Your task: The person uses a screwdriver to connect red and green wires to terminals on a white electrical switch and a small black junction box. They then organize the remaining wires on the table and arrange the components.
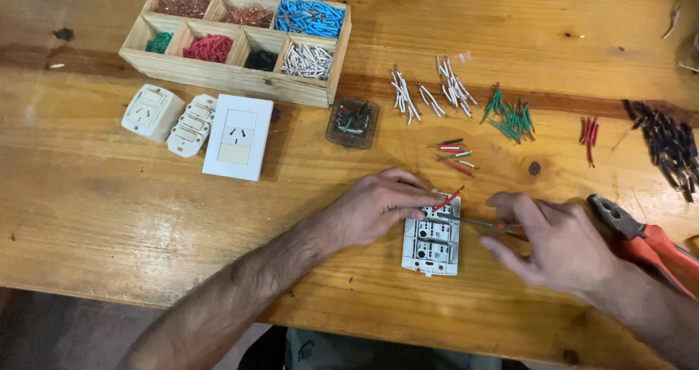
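Note:
A white socket module [432, 245] lies back side up on the wooden table [109, 195]. My left hand [378, 206] rests on its upper left corner, fingertips pinching a short red wire [449, 198] that sticks up from it. My right hand [557, 242] grips a thin screwdriver [473, 222] with an orange handle, its shaft pointing left onto the module's terminals.
A wooden compartment box [240, 79] holds sorted wire bits. Near it are white socket parts [153, 112], a white cover plate [238, 136] and a clear module [353, 122]. Piles of white [429, 93], green [510, 115], red [590, 131] and black [666, 144] wires lie behind; orange pliers [648, 242] right.

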